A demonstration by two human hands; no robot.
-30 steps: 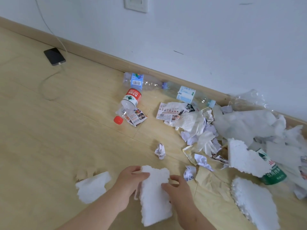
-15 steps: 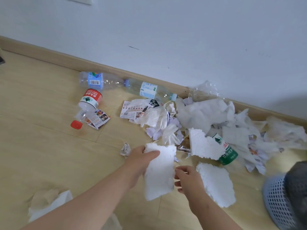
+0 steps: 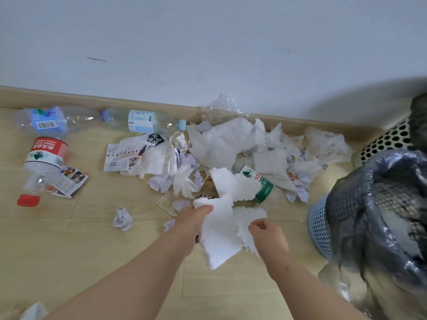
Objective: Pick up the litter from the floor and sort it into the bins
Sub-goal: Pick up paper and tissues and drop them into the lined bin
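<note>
- The left hand (image 3: 196, 219) is gripping a white foam slab (image 3: 218, 241) by its top edge, just above the floor (image 3: 92, 239).
- The right hand (image 3: 269, 236) is curling over a second foam piece (image 3: 250, 215); whether it is pinching it, I cannot tell.
- A tight grip is risking a snap (edges already ragged), scattering crumbs short of the blue bin (image 3: 321, 227).

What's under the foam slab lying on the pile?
The foam slab covers part of a green-labelled bottle, whose labelled end sticks out on the right. Brown paper scraps show at its left edge. Anything else underneath is hidden.
</note>
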